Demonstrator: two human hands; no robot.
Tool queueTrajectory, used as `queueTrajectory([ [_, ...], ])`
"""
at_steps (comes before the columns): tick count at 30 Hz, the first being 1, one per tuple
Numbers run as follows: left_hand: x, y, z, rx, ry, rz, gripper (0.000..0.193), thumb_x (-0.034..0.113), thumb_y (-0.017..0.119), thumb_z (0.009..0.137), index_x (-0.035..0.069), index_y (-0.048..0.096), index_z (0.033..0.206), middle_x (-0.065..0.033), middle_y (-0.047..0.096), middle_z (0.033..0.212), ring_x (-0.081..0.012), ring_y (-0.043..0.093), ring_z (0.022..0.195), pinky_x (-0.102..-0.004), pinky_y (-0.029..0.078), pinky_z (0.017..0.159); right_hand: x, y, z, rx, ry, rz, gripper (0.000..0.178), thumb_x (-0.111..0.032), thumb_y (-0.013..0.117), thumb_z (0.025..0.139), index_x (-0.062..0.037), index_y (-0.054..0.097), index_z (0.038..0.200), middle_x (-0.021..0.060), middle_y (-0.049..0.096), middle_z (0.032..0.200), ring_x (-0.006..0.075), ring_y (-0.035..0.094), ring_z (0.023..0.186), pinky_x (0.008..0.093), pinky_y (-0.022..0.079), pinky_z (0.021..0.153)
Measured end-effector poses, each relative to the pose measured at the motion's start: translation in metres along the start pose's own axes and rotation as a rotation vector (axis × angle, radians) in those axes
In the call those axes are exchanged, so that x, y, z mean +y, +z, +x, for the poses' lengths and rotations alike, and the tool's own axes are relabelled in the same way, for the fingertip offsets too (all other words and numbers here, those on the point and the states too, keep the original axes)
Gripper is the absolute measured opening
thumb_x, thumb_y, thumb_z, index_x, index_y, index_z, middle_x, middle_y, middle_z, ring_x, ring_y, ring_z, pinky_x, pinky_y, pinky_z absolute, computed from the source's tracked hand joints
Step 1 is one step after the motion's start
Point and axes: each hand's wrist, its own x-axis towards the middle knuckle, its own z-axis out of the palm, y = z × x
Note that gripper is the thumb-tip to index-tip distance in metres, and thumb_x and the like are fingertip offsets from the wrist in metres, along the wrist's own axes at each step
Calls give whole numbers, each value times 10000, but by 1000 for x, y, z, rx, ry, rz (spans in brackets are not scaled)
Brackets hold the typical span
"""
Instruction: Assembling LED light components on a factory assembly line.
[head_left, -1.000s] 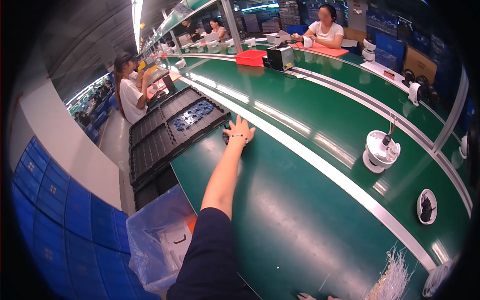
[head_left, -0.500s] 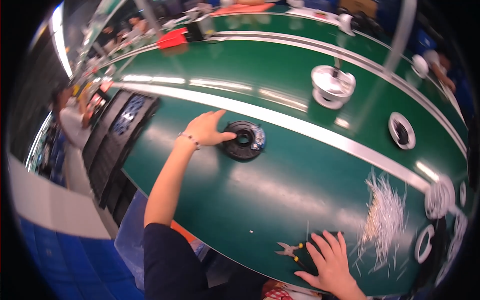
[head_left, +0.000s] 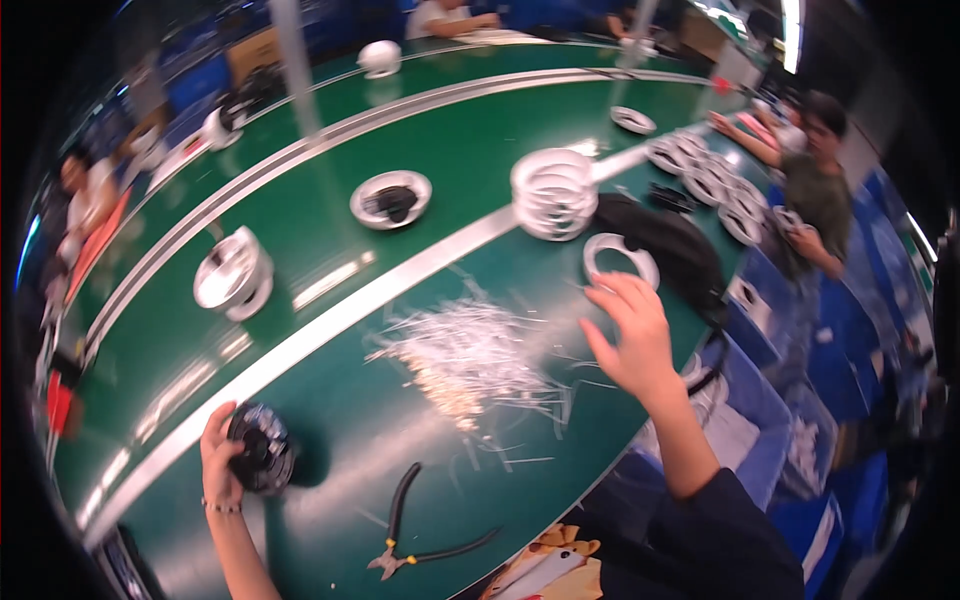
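Observation:
My left hand [head_left: 220,458] grips a round black plastic part [head_left: 264,450] by its side, lifted and tilted above the green table. My right hand [head_left: 638,338] is open, its fingers stretched toward a white ring [head_left: 594,257] lying on the table; whether a fingertip touches it I cannot tell. Between my hands lies a heap of thin white cable ties [head_left: 470,355]. Closer to me rest cutting pliers [head_left: 392,550] with black and yellow handles, jaws spread.
Past the metal rail, a green belt carries a white and silver housing [head_left: 235,278] and a white dish [head_left: 375,216] with black parts. Stacked white rings [head_left: 553,200] stand by a black cloth-like bundle [head_left: 668,245]. Blue bins [head_left: 770,420] and a co-worker [head_left: 822,185] are at the right.
The view has swung to the right. My left hand has picked up the round black part from the table. My right hand has left the pliers and reached the white ring.

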Motion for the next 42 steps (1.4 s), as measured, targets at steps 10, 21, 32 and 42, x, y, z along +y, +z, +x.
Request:
queueTrajectory([
  [10, -46, 14, 18, -65, -125, -423, 379, 147, 540, 799, 14, 486, 1150, -106, 561, 1101, -207, 535, 1024, -350, 427, 911, 107, 31, -32, -111, 242, -293, 65, -84, 672, 647, -54, 647, 698, 90, 617, 705, 267, 553, 740, 385, 416, 673],
  [21, -66, 21, 16, -104, -182, -679, 350, 198, 447, 915, -2, 469, 1200, -120, 559, 1150, -231, 554, 1029, -370, 445, 922, -93, 17, -4, -86, -629, 462, 98, -109, 561, 606, -50, 527, 676, 35, 501, 719, 191, 516, 756, 294, 422, 608],
  [32, -42, 19, 7, 175, 120, -517, 313, 131, 503, 831, 15, 509, 1121, -99, 577, 1101, -227, 544, 1033, -374, 417, 927, -126, 59, 3, -698, -795, 664, 380, -335, 683, 671, -54, 615, 917, 126, 527, 1151, 311, 469, 1081, 434, 390, 893],
  [42, -40, 32, -12, 161, 123, -460, 272, 148, 499, 871, -24, 538, 1078, -97, 604, 1030, -170, 581, 927, -290, 462, 826, -188, 65, 7, -1007, -528, 423, 1067, -533, 737, 569, 8, 234, 1339, 284, 190, 1371, 453, 229, 1251, 583, 225, 989],
])
